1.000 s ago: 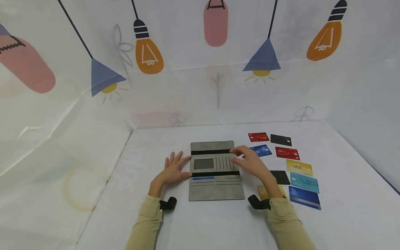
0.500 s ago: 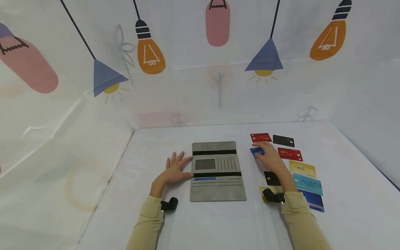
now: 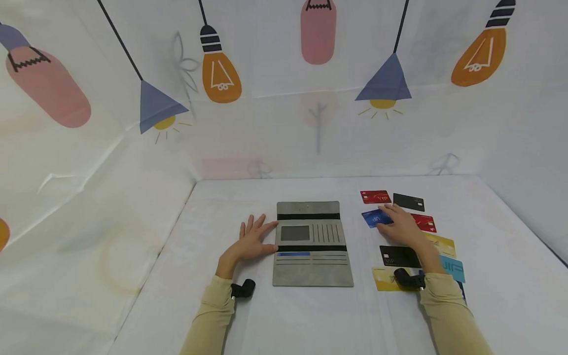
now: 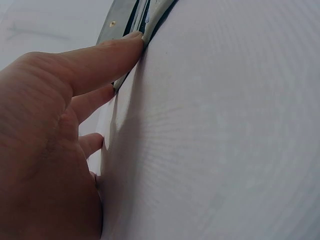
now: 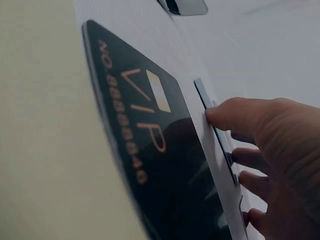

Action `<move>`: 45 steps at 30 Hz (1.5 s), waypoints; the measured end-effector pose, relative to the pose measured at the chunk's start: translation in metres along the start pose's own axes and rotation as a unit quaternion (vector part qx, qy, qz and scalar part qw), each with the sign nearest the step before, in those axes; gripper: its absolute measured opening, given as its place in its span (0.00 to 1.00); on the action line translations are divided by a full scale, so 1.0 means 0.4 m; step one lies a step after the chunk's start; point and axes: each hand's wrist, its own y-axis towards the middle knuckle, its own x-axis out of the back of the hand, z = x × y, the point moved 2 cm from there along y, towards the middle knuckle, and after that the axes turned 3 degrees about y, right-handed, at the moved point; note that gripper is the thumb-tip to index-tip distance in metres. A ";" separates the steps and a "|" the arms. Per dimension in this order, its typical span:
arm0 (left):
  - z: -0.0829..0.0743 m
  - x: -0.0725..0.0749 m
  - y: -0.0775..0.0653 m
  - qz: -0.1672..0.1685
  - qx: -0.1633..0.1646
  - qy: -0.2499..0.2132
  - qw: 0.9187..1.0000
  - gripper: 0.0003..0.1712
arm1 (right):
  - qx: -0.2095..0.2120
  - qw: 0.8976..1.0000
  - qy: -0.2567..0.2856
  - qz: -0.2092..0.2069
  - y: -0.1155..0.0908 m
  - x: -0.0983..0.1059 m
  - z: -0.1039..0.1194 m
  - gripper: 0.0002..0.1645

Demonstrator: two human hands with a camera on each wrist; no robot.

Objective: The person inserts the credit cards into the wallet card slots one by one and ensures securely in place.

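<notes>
A grey wallet [image 3: 313, 276] lies unfolded and flat, with black bands, a dark window and card slots. My left hand [image 3: 249, 245] has its fingers spread at the wallet's left edge, touching it with thumb and index finger; in the left wrist view the thumb [image 4: 112, 57] rests on that edge. My right hand [image 3: 401, 228] is over a blue card [image 3: 372, 218] that lies flat. Its thumb [image 5: 237, 115] touches the card's near edge in the right wrist view, with the other fingers beyond. Whether it grips the card is unclear.
Around my right hand lie red [image 3: 375, 197], black [image 3: 408, 202], second red [image 3: 426, 224], yellow [image 3: 443, 245], black VIP [image 3: 397, 256], lower yellow [image 3: 384, 280] and teal [image 3: 453, 268] cards. My forearm partly covers another blue card. A printed sheet [image 3: 275, 133] hangs behind the table.
My right hand has moved from the wallet's right side to the blue card, then farther right over it. The left hand stays at the wallet. The head view has shifted slightly.
</notes>
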 end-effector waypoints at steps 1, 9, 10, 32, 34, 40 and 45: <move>-0.002 0.001 0.000 0.001 0.001 0.000 1.000 0.43 | -0.001 1.000 -0.004 0.004 -0.003 0.003 -0.001 0.38; -0.001 0.004 -0.001 -0.002 0.002 0.002 1.000 0.43 | -0.039 0.999 0.016 0.025 -0.030 0.013 0.020 0.36; -0.001 0.004 -0.001 -0.001 0.001 0.001 1.000 0.43 | -0.043 0.999 0.019 0.027 -0.034 0.013 0.023 0.35; -0.002 0.002 0.000 -0.002 -0.006 -0.007 1.000 0.43 | -0.072 0.996 0.047 -0.005 -0.057 0.002 0.047 0.34; 0.000 0.001 0.001 -0.002 -0.006 -0.007 1.000 0.43 | -0.077 0.996 0.039 -0.011 -0.053 0.000 0.049 0.32; 0.005 -0.002 0.003 -0.003 -0.005 -0.004 1.000 0.43 | -0.090 0.994 0.051 -0.038 -0.050 0.002 0.052 0.22; 0.007 -0.004 0.005 -0.001 -0.007 -0.002 1.000 0.44 | -0.095 0.991 0.080 -0.046 -0.059 0.008 0.052 0.21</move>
